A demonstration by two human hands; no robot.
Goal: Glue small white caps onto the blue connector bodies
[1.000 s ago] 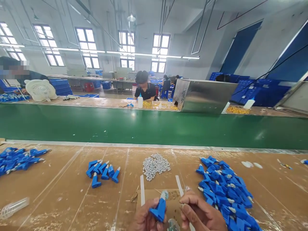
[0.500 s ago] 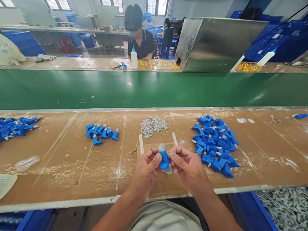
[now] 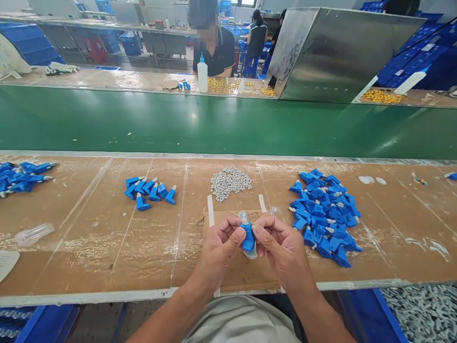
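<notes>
A blue plastic piece point(image 3: 248, 237) with a clear tip is pinched between the thumb and fingers of my left hand point(image 3: 222, 245). My right hand point(image 3: 280, 243) is closed at its right side, fingertips pressed together by the piece; whatever they pinch is too small to make out. A clear round part shows just under the blue piece. Beyond my hands lies a heap of small grey pieces point(image 3: 230, 182). A large pile of blue pieces point(image 3: 324, 214) is to the right, and a smaller group point(image 3: 150, 191) is to the left.
Farther left are more blue pieces point(image 3: 23, 177) and a clear plastic tube point(image 3: 34, 234). A green belt point(image 3: 160, 124) runs behind the brown table point(image 3: 124, 257). Across it, a person point(image 3: 214, 55) sits behind a white bottle point(image 3: 202, 76). A metal box point(image 3: 339, 57) stands at right.
The view has tilted down slightly. The blue piece is turned more upright between my hands, which keep close together around it.
</notes>
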